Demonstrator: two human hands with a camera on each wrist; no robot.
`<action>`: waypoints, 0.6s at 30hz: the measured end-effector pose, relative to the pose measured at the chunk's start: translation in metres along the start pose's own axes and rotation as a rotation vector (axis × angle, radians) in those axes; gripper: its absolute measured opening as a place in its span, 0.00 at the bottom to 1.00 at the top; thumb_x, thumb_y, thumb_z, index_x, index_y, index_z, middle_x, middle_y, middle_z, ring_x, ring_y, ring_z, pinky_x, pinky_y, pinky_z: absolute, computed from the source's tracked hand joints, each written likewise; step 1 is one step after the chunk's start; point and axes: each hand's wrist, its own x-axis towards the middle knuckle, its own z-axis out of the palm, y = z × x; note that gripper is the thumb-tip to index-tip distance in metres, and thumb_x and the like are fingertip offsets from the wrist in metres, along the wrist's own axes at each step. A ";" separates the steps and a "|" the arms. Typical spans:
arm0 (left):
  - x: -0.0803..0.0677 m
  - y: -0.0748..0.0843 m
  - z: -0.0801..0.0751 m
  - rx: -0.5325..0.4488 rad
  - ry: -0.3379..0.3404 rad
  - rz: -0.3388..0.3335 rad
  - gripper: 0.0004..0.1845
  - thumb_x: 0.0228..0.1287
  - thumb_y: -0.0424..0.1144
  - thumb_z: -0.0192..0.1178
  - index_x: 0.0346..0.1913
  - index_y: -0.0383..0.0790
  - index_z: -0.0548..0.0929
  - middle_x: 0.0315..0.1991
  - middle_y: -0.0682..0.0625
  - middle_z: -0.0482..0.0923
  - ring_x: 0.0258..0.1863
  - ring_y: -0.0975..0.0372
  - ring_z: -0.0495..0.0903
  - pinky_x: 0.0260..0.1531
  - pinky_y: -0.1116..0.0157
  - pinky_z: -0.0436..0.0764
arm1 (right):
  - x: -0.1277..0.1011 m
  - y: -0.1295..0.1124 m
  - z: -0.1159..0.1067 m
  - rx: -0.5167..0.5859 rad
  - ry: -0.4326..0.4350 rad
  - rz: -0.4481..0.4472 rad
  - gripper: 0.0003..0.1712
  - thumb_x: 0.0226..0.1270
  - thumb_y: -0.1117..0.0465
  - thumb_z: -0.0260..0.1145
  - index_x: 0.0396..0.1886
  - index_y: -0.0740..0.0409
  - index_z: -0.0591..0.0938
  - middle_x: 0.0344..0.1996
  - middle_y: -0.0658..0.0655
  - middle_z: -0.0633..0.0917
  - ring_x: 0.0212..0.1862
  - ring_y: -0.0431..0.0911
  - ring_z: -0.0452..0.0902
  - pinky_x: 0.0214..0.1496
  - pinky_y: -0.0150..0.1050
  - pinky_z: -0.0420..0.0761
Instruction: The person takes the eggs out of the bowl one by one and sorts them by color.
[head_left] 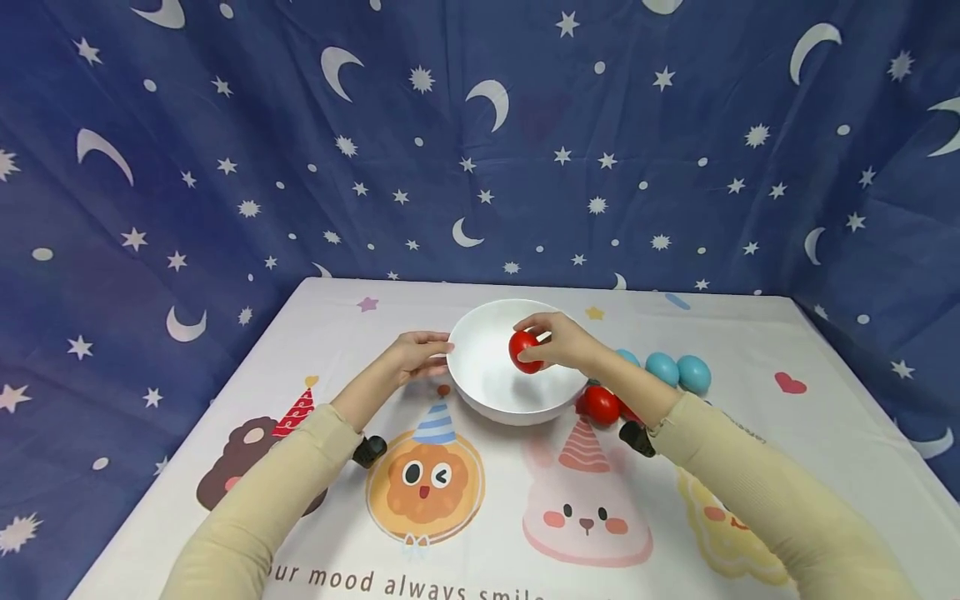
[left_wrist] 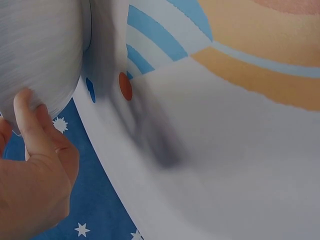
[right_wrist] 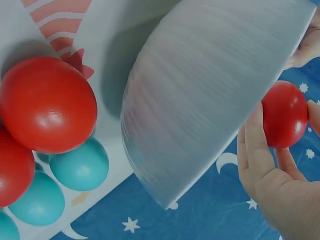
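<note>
A white bowl (head_left: 487, 375) stands on the table. My right hand (head_left: 558, 340) pinches a red egg (head_left: 523, 352) between thumb and fingers over the bowl's right part. In the right wrist view the egg (right_wrist: 285, 114) shows just past the rim of the bowl (right_wrist: 200, 95). My left hand (head_left: 420, 356) touches the bowl's left side near the rim. In the left wrist view the fingers (left_wrist: 32, 125) lie fairly straight against its outer wall. Beside the bowl, partly hidden by my right forearm, lie more red eggs (head_left: 602, 405) and several blue eggs (head_left: 694, 374).
The white tablecloth (head_left: 442, 575) has printed cartoon figures and lettering. A blue curtain (head_left: 525, 167) with moons and stars hangs behind the table. Small black devices (head_left: 369, 451) sit at both wrists.
</note>
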 end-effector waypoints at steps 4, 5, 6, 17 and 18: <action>-0.001 0.000 0.000 -0.008 -0.007 0.004 0.25 0.65 0.34 0.58 0.65 0.38 0.70 0.46 0.46 0.74 0.28 0.68 0.80 0.33 0.75 0.87 | -0.006 0.000 -0.003 -0.003 0.022 -0.015 0.28 0.60 0.65 0.66 0.61 0.64 0.72 0.56 0.68 0.75 0.51 0.58 0.78 0.46 0.43 0.88; -0.001 0.000 0.000 -0.009 -0.008 0.009 0.25 0.65 0.34 0.58 0.65 0.39 0.70 0.46 0.45 0.74 0.28 0.68 0.80 0.33 0.75 0.87 | -0.008 0.000 -0.004 -0.006 0.031 -0.019 0.28 0.60 0.65 0.66 0.61 0.63 0.72 0.56 0.68 0.75 0.51 0.58 0.78 0.46 0.43 0.88; -0.001 0.000 0.000 -0.012 -0.009 0.014 0.25 0.65 0.34 0.58 0.65 0.39 0.70 0.47 0.45 0.74 0.28 0.68 0.80 0.34 0.75 0.87 | -0.011 -0.001 -0.005 -0.007 0.039 -0.023 0.28 0.60 0.65 0.66 0.61 0.63 0.72 0.56 0.68 0.75 0.51 0.58 0.78 0.46 0.43 0.88; 0.001 -0.003 -0.002 -0.047 -0.024 0.017 0.24 0.64 0.32 0.59 0.63 0.35 0.71 0.42 0.47 0.75 0.28 0.67 0.80 0.35 0.73 0.87 | -0.042 0.012 -0.020 -0.035 0.105 -0.052 0.29 0.59 0.64 0.67 0.61 0.62 0.73 0.56 0.67 0.75 0.53 0.59 0.76 0.48 0.45 0.87; 0.001 -0.003 -0.002 -0.049 -0.024 0.018 0.24 0.64 0.32 0.59 0.63 0.35 0.71 0.41 0.47 0.75 0.28 0.67 0.80 0.35 0.73 0.87 | -0.045 0.014 -0.022 -0.035 0.107 -0.055 0.29 0.59 0.64 0.67 0.61 0.63 0.72 0.56 0.68 0.75 0.53 0.60 0.76 0.48 0.45 0.87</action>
